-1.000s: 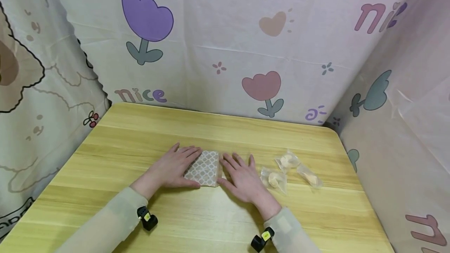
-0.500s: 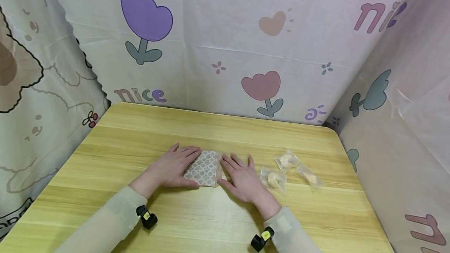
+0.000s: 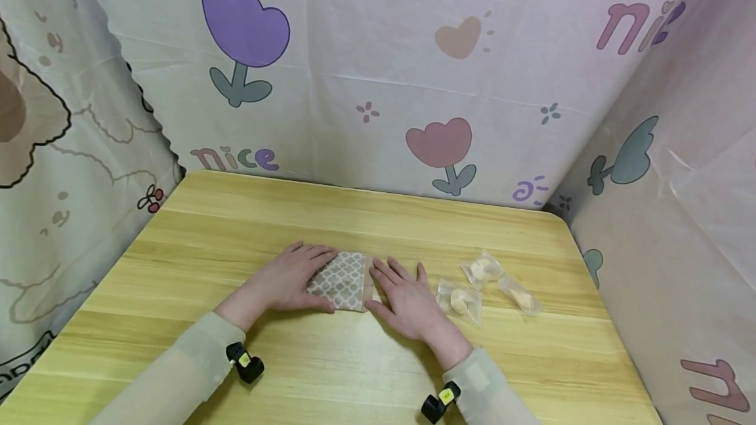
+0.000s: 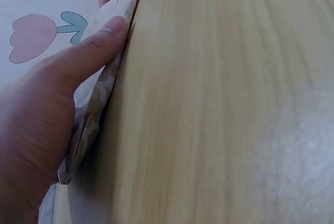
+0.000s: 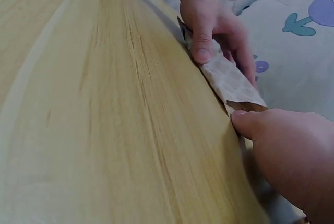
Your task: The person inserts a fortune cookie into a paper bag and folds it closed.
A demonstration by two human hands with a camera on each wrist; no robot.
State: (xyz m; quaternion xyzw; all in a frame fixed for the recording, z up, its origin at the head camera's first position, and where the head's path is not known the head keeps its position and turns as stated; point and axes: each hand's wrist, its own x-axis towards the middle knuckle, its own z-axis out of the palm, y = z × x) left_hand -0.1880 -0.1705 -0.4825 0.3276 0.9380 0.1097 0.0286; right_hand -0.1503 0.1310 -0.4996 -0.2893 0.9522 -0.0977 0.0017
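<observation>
A small flat paper bag (image 3: 342,281) with a white lattice pattern on tan lies on the wooden table, its mouth facing right. My left hand (image 3: 295,281) rests over the bag's left part, the thumb along the near edge and the fingers toward the far edge. At the mouth end, my right hand (image 3: 407,300) lies with fingers spread, its fingertips and thumb right at the bag's edge. In the right wrist view the paper (image 5: 227,78) bulges slightly and the mouth gapes a little near the right thumb (image 5: 245,122). The bag's inside is mostly hidden.
Right of my right hand lie three clear packets with pale pieces inside: one nearest (image 3: 459,303), one farther back (image 3: 483,269) and one to the right (image 3: 520,296). Printed cloth (image 3: 354,51) hangs behind the table (image 3: 307,372) and along both sides.
</observation>
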